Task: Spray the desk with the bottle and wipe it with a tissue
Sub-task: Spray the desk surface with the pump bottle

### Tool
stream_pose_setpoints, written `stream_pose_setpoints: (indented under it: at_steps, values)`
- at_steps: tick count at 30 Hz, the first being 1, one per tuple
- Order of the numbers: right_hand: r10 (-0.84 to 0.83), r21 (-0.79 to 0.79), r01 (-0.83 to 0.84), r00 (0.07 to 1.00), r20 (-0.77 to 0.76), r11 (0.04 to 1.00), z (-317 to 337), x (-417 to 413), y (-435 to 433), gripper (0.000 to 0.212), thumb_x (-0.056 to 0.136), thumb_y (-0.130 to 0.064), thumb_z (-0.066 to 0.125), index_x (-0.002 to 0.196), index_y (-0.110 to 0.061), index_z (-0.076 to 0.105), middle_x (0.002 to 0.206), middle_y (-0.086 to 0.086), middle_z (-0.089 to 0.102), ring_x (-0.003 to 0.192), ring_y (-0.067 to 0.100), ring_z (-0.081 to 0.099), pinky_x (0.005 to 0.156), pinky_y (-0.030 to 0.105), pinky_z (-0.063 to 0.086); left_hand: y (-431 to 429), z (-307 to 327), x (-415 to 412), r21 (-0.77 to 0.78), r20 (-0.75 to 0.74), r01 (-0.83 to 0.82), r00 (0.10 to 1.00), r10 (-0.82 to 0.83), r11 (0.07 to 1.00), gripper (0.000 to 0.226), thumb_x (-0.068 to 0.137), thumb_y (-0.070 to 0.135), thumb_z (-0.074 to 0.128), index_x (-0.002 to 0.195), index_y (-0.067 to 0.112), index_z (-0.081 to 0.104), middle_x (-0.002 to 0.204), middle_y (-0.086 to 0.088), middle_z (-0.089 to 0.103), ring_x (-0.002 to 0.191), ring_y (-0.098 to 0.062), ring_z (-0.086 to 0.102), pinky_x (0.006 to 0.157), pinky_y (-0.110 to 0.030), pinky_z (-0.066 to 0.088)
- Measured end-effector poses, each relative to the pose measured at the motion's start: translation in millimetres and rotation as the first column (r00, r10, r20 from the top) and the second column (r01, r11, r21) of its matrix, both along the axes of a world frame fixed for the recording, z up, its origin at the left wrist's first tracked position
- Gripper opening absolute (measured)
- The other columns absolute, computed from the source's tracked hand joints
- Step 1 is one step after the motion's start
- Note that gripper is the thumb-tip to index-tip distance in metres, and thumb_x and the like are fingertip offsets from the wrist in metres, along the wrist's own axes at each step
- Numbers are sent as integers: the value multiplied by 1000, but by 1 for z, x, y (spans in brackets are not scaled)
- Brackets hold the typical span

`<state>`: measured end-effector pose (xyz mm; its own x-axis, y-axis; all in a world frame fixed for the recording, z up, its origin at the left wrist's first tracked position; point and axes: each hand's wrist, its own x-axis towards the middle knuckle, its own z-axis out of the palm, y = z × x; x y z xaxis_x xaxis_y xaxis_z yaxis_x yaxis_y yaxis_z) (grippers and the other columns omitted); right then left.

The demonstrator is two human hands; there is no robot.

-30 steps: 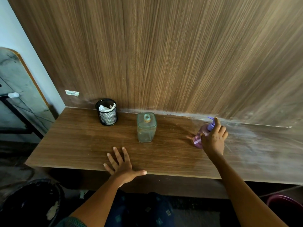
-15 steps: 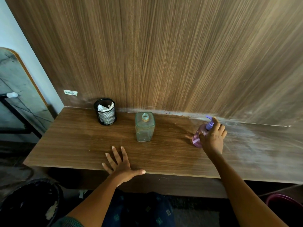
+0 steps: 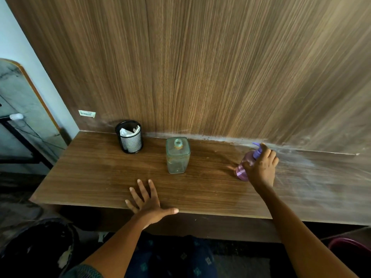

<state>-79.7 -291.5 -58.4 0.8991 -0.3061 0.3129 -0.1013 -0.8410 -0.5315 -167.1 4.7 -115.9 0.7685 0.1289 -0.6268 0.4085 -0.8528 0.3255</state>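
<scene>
My right hand (image 3: 261, 167) grips a small pink spray bottle (image 3: 244, 167) with a purple nozzle, tilted over the right-middle of the wooden desk (image 3: 96, 177). A finger rests on the nozzle top. My left hand (image 3: 147, 201) lies flat on the desk's front edge, fingers spread, holding nothing. White tissue (image 3: 128, 131) sticks out of a black mesh cup (image 3: 130, 139) at the back left of the desk. The desk surface to the right of the bottle looks dusty and whitish.
A clear square glass jar (image 3: 177, 156) without a lid stands mid-desk, between my hands. A wood-panel wall rises behind the desk. A black bin (image 3: 36, 247) sits on the floor at lower left, and a dark red tub (image 3: 351, 247) at lower right.
Hardly anything differs. My right hand keeps the spray bottle in about the same place; my left hand stays flat on the front edge.
</scene>
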Motion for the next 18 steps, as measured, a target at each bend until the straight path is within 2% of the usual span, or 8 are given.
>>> stream_pose_setpoints:
  at_steps: [5,7,10,12,13,15,18]
  values:
    - [-8,34,8,1000,21,999,-2,-2,0,76,73,-6,73,138,-7,33,120,26,44,108,42,41,86,51,42,0,-1,0,-1,-6,6,1000,-6,1000,140,57,79,60,135,20,-40,134,-14,-56,127,-42,-44,106,-63,-17]
    - [-35,113,33,999,22,993,-2,0,0,79,75,-8,72,140,-11,29,123,24,42,111,41,39,89,49,39,0,-1,1,3,-14,8,1000,-8,1000,140,58,79,60,135,20,-41,134,-14,-56,127,-42,-44,107,-63,-17]
    - [-112,247,108,994,2,963,-5,0,-1,96,67,-5,79,144,-14,23,130,24,37,118,39,36,96,47,35,0,-1,2,15,-22,7,1000,-7,1000,139,58,79,60,134,20,-41,133,-14,-57,128,-42,-44,107,-63,-16]
    - [-122,387,117,992,-13,915,-11,-2,-1,100,61,-2,82,143,-13,25,131,21,40,120,36,40,94,46,40,0,-1,3,13,-28,9,1000,-8,1000,140,57,80,59,133,21,-42,132,-14,-57,127,-42,-44,107,-63,-16]
    - [-135,442,126,991,-12,888,-12,-3,0,96,61,-2,82,140,-13,28,129,18,44,118,33,45,88,42,44,1,-1,3,13,-32,8,999,-7,1000,140,57,80,59,133,21,-42,132,-13,-58,127,-42,-45,107,-64,-16]
    - [-179,498,162,984,-13,852,-9,1,-3,80,65,-8,80,132,-13,36,120,14,55,109,30,55,76,33,41,0,-1,4,22,-41,7,999,-6,1000,140,57,81,58,133,21,-43,132,-13,-58,127,-42,-45,107,-64,-15]
    - [-221,533,173,975,27,828,3,20,-11,59,69,-18,77,119,-12,46,109,11,62,99,29,60,73,29,37,-1,-1,5,18,-43,17,999,-17,1000,140,57,81,59,132,21,-43,130,-13,-59,126,-42,-45,106,-64,-16]
